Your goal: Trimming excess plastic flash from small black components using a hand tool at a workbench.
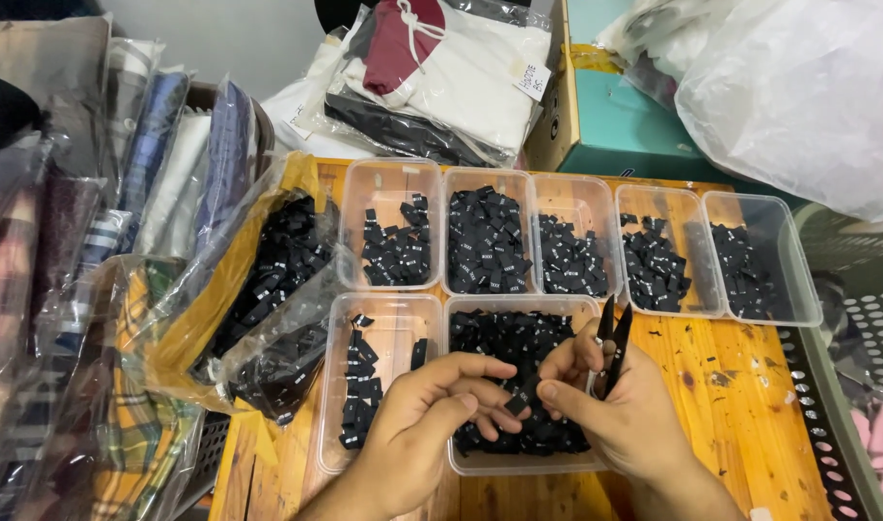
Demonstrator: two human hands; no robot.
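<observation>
black woven labels fill most of the scene. the left hand (427,410) and the right hand (610,405) meet over the near middle tub (518,465), a clear plastic one heaped with labels, and together pinch one small black label (518,403) between thumb and forefinger tips, just above the heap. the right hand's other fingers are curled around a pair of small black snips (612,347), whose blades point away toward the far row and stand slightly apart. just left of that tub sits the near left tub (388,318), holding a short column of stacked labels along its left side. beyond them a far row of five clear tubs (793,289) runs left to right, each partly filled with the same black labels. all tubs rest on an orange wooden surface (731,386). at the left an open plastic bag (268,289) spills more labels, beside bagged folded garments (123,174). at the far edge lie more packed clothes (451,77) and a teal box (615,121).
</observation>
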